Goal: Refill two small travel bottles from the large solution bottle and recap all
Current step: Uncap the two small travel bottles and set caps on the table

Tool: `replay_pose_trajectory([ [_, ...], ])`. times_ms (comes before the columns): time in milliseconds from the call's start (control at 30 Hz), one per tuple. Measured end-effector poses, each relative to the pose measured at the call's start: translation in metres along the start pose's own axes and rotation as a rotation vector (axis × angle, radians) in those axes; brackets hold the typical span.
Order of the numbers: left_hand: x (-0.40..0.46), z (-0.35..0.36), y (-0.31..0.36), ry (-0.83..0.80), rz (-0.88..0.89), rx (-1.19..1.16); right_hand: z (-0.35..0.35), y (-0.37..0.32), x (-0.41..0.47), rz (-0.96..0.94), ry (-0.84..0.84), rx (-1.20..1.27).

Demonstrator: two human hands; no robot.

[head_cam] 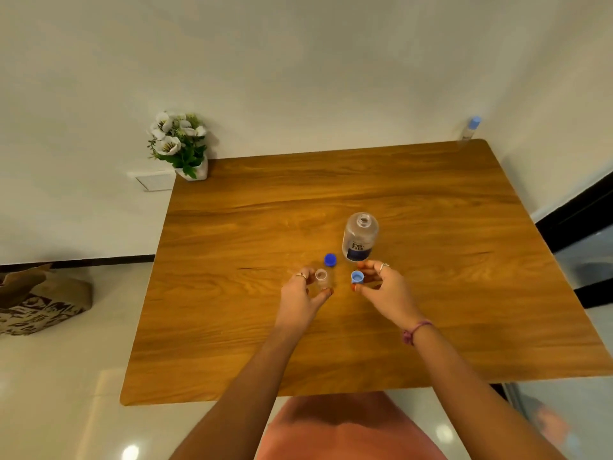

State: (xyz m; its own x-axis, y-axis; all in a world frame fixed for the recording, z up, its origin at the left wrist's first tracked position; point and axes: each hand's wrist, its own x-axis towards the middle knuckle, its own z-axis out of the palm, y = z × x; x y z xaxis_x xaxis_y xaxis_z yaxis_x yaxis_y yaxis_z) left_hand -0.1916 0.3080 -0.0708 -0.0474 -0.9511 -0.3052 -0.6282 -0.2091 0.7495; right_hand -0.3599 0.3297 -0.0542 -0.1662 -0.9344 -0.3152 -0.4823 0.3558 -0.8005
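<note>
1. The table is wooden, with the work gathered near its middle.
2. The left hand grips a small clear bottle between thumb and curled fingers; the bottle stands upright on the wood, its mouth open.
3. The right hand pinches a light blue cap between thumb and forefinger, at 3 o'clock from the small bottle and apart from it (whether the cap touches the table cannot be told).
4. The large bottle stands upright at 12 o'clock from the right hand, uncapped, with a dark blue label on its side.
5. A dark blue cap lies on the table at 9 o'clock from the large bottle's base and at 12 o'clock from the small bottle, near both.
6. A second small bottle, clear with a light blue cap on, stands at the table's far right corner, at about 1 o'clock from the large bottle and well apart.
7. A flower pot with white blooms sits at the far left corner, at 10 o'clock.
8. A bag rests on the floor, at 9 o'clock from the table.
</note>
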Motion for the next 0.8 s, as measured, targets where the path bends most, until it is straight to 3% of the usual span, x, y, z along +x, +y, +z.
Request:
replay_pose_trajectory([
  [167,0.009,0.02,-0.011,-0.063,-0.044,0.096,0.026,0.03,0.011,0.045,0.03,-0.217],
  [600,0.018,0.04,-0.02,-0.033,-0.08,0.1,0.039,0.047,0.024,0.078,0.028,-0.262],
  [800,0.017,0.016,-0.024,-0.151,-0.055,0.079,0.021,0.054,0.022,0.036,0.031,-0.227],
])
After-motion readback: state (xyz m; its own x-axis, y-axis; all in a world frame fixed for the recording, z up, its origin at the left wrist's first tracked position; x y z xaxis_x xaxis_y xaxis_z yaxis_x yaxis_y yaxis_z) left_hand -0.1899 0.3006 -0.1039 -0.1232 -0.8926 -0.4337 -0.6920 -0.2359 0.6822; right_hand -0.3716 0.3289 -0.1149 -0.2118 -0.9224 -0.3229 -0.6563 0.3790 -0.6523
